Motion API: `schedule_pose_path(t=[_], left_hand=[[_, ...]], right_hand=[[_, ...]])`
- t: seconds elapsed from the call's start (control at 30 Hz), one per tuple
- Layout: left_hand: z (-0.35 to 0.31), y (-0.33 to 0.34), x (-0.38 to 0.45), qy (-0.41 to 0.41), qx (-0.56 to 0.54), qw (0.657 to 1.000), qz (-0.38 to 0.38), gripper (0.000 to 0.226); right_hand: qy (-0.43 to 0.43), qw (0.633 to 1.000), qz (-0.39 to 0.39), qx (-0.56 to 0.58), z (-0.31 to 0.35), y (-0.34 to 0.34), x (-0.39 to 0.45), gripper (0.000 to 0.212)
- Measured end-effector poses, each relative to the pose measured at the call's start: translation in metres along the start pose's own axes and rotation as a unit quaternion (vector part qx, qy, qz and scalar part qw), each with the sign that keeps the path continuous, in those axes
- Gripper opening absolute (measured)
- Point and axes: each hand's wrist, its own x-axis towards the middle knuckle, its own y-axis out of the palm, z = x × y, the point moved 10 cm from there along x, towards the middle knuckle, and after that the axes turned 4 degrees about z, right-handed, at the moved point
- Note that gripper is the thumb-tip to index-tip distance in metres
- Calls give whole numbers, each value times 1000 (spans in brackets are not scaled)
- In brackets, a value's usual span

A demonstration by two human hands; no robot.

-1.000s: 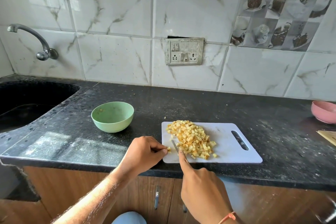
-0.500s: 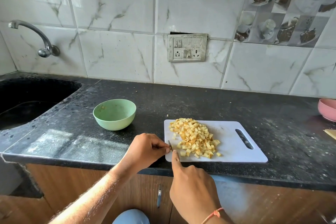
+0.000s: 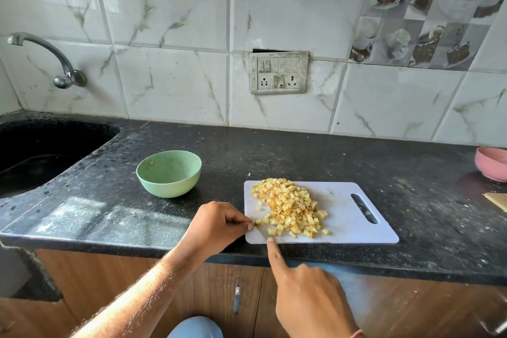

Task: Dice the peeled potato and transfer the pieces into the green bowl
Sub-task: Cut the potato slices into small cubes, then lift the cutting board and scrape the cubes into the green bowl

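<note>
Left hand (image 3: 216, 223): fingers pinch a small potato bit at the board's (image 3: 345, 228) near-left corner. Right hand (image 3: 307, 291): forefinger straight along a barely visible knife, grip unclear. Dice (image 3: 290, 206) heaped just beyond the fingers; bowl (image 3: 168, 177) farther left on the table (image 3: 274, 156).

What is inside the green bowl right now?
The green bowl looks almost bare inside, with only a small yellowish speck near its left wall. The near rim hides part of the bottom.

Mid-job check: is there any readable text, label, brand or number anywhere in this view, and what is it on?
None readable.
Switch plate on the wall: sockets and switches, no legible marking.
Picture tiles: cups and cakes only, no words.
Green bowl, cutting board, pink bowl: no visible print.
</note>
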Motion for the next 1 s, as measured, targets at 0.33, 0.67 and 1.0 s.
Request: schedule_pose_path(t=[0.33,0.67,1.0], left_hand=[[-1,0,-2,-13,-5,1000,8,6],[-4,4,5,-30,4,999,-10,5],[-29,6,32,-41,34,999,2,11]], right_hand=[[-78,967,-150,189,-94,-40,31,57],[-21,779,-230,583,-206,-29,45,47],[-31,777,-251,577,-210,-28,44,51]])
